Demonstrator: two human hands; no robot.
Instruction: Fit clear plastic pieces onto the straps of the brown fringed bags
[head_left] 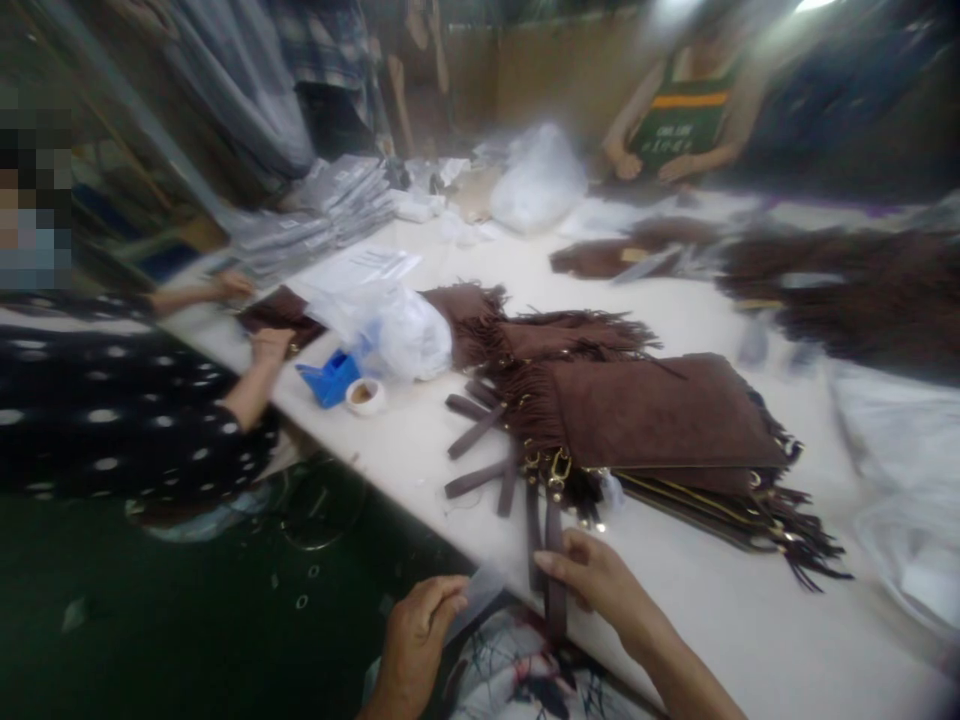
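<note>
Near the table's front edge, my left hand (424,635) is closed on a small clear plastic sleeve (480,592). To its right, my right hand (592,575) pinches a brown wrist strap (553,530) between thumb and fingers. The strap hangs over the table edge from a gold clasp (560,465) on a pile of brown fringed suede bags (667,410). Gold zips and rings show along the lower bags' edges. More brown straps (480,480) stick out on the pile's left side.
A blue tape dispenser (330,378), a tape roll (365,396) and a white plastic bag (412,335) stand left of the pile. A co-worker in a dotted top (127,400) handles a brown item at left. Grey packets (330,210) and more brown bags (862,290) lie farther back.
</note>
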